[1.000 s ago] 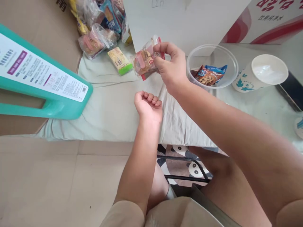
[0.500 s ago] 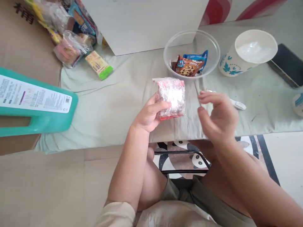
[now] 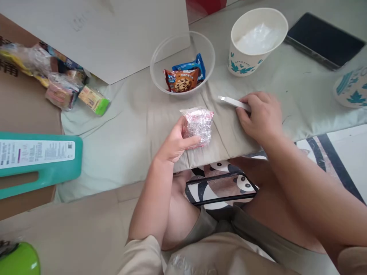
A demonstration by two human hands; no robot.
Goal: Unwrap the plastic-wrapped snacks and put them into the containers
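Left hand [image 3: 174, 143], grip closed around a clear-wrapped snack packet [image 3: 197, 125], thumb across its front, fingers behind, packet upright just above the near edge of the desk [image 3: 137, 126]. Right hand [image 3: 262, 116], grip curled down over one end of a slim white tool [image 3: 233, 102] lying flat on the cloth-covered desk; other end poking out toward the packet, a little apart from it. Beyond the packet, a clear plastic bowl [image 3: 160, 57] with two cookie packs [image 3: 183, 76] inside. Right of the bowl, a paper cup [image 3: 249, 63] with crumpled film in it. Far right, a dark tablet [image 3: 323, 40]. At the left, a heap of wrapped snacks [image 3: 63, 89] beside a white box [image 3: 120, 38], and a teal jug [image 3: 43, 160] nearer.
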